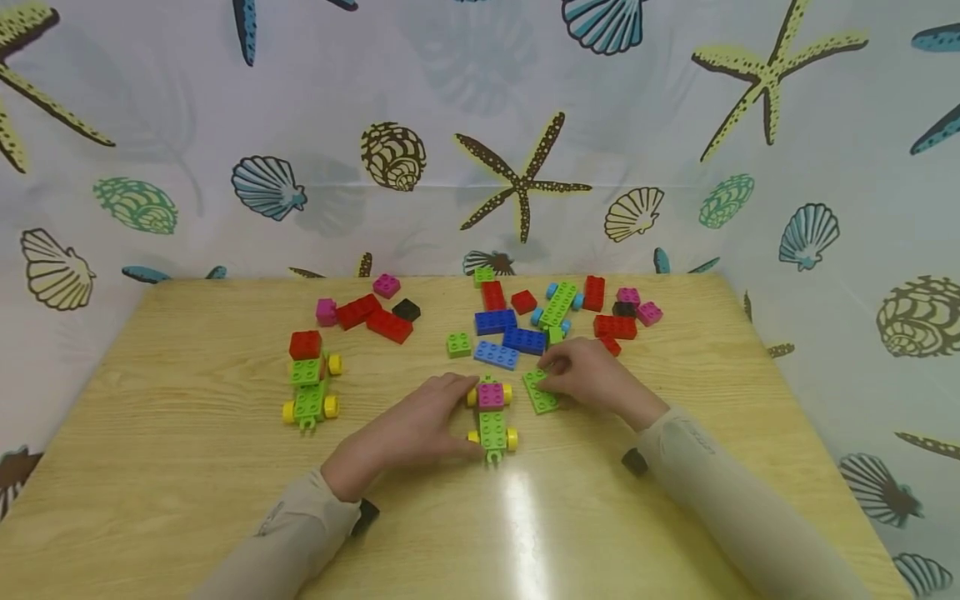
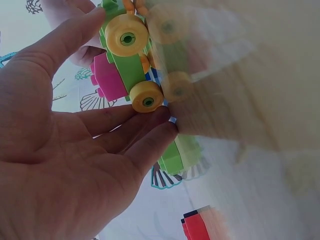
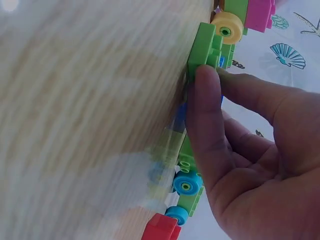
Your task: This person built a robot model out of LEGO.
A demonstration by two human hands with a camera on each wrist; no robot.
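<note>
Around the pink-topped car [image 1: 492, 427], we count three wheeled cars: itself, one red-topped car [image 1: 309, 403] on its left and one blue-wheeled car [image 1: 558, 306] beyond it to the right. We see seven loose red bricks [image 1: 389, 326]: two to its left, two beyond it, three to its right. We have four loose pink bricks [image 1: 648, 313], two on either side, and two black bricks [image 1: 407, 310], one on either side. Beyond it we find two dark blue bricks [image 1: 495, 322], one light blue brick [image 1: 496, 355] and three small green bricks [image 1: 458, 345]; just right of it, one long green brick [image 1: 538, 398]. We tally one left hand [image 1: 408, 425] and one right hand [image 1: 588, 375].
</note>
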